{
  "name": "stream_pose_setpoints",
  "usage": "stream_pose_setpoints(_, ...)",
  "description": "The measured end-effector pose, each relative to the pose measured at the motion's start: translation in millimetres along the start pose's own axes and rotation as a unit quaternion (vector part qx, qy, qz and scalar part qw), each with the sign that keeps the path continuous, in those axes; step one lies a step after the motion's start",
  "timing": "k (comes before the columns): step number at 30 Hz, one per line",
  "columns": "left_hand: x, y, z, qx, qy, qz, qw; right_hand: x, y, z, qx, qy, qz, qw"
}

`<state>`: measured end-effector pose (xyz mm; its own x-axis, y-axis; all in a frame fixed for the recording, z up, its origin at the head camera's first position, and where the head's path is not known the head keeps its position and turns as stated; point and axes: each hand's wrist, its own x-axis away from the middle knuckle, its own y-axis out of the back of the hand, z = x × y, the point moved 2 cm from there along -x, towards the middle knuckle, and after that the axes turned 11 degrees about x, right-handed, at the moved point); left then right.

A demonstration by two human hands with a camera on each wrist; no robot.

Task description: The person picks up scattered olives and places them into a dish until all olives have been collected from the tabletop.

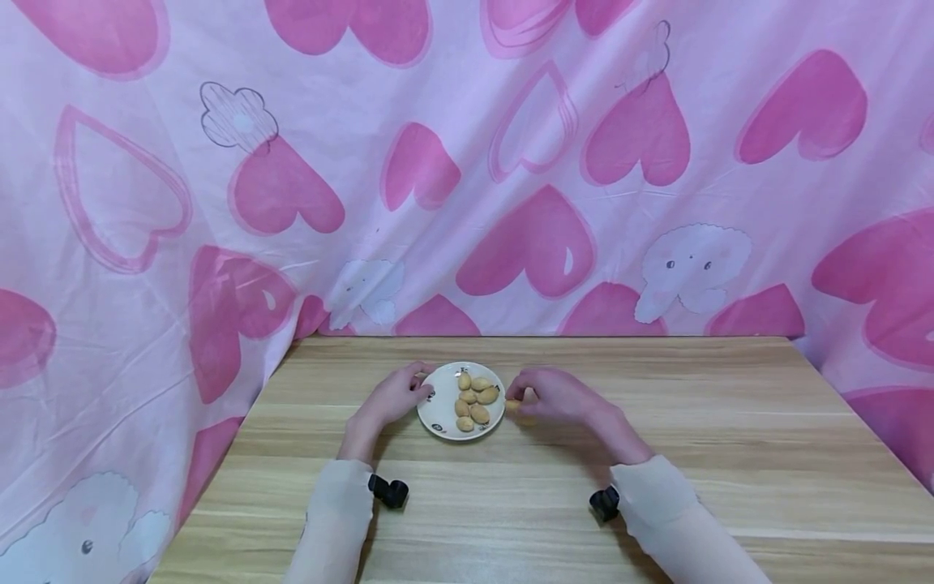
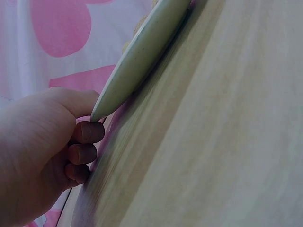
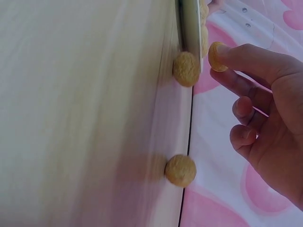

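A white plate [image 1: 441, 418] with small dark prints lies on the table, bearing several tan, oval, nut-like pieces [image 1: 479, 414], mostly on its right half. My left hand [image 1: 395, 394] pinches the plate's left rim, thumb on top and curled fingers below, as the left wrist view shows with the plate's underside [image 2: 137, 61]. Just off the right rim, my right hand [image 1: 558, 395] pinches one tan nut [image 3: 218, 56] between thumb and fingertip, above the table. Two more nuts lie below that hand: one nut [image 3: 186, 69] beside the plate, another nut [image 3: 180, 170] farther from it.
The wood-grain table [image 1: 467, 519] reaches back to a pink cloth [image 1: 438, 203] with hearts, which hangs behind and along the left side. A black wrist camera [image 1: 388, 491] sits at the left cuff, and another black camera [image 1: 605, 504] at the right.
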<state>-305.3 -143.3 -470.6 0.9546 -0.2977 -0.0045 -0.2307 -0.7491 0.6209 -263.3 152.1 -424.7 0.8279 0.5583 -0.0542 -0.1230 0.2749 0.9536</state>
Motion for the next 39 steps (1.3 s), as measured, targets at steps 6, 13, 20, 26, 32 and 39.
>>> stream_pose_setpoints(6,0.5,0.2,1.1,-0.003,-0.002,-0.003,1.0,-6.8,0,10,0.001,0.026,-0.01,0.9996)
stream_pose_setpoints(13,1.0,0.8,3.2,-0.004,-0.002,-0.002,1.0,-14.8,-3,19,0.007,0.05,-0.015,0.9986)
stream_pose_setpoints(20,0.4,1.4,4.4,-0.003,-0.014,0.0,0.9999,-21.1,-7,26,0.0,0.054,-0.014,0.9985)
stream_pose_setpoints(26,0.6,1.2,4.5,-0.005,-0.012,-0.001,0.9999,-26.1,-10,32,0.006,0.051,-0.014,0.9986)
stream_pose_setpoints(32,-0.2,1.0,4.3,-0.005,-0.008,0.001,1.0,-33.8,-12,39,0.009,0.06,-0.012,0.9981)
stream_pose_setpoints(39,-1.0,1.5,2.2,-0.006,-0.002,0.002,1.0,-42.2,-15,46,0.008,0.056,-0.014,0.9983)
